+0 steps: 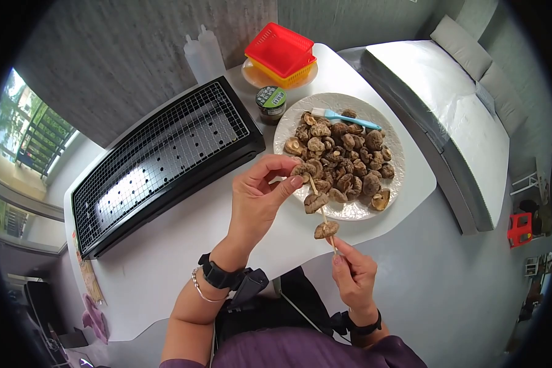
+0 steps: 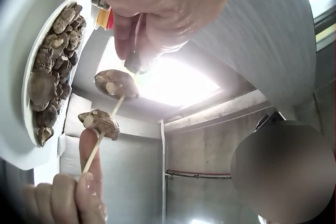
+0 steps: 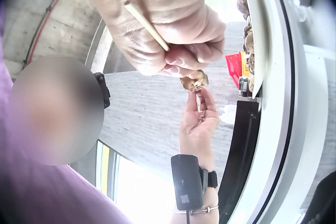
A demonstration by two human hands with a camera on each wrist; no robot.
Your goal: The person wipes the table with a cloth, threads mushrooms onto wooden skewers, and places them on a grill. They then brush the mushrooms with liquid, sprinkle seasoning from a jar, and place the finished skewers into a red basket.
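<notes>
Between my two hands runs a thin wooden skewer [image 1: 323,215], tilted over the front edge of the table. Two brown dried mushrooms are threaded on it, one mid-length [image 1: 316,202] and one lower down [image 1: 326,230]. My left hand [image 1: 257,199] pinches another mushroom [image 1: 301,171] at the skewer's upper end between thumb and fingers. Lower down, my right hand [image 1: 357,279] grips the skewer, its index fingertip right under the lowest mushroom. In the right wrist view the skewer's bare end [image 3: 144,24] sticks out of that hand. A white plate [image 1: 400,168] heaped with mushrooms lies just beyond.
A blue-handled brush [image 1: 352,119] lies across the heap. To the left stands a black grill [image 1: 165,162] with a wire mesh. Behind are a lidded jar [image 1: 271,104], red [image 1: 279,48] and yellow baskets, and white squeeze bottles [image 1: 205,55]. Loose skewers [image 1: 89,276] lie at the table's left end.
</notes>
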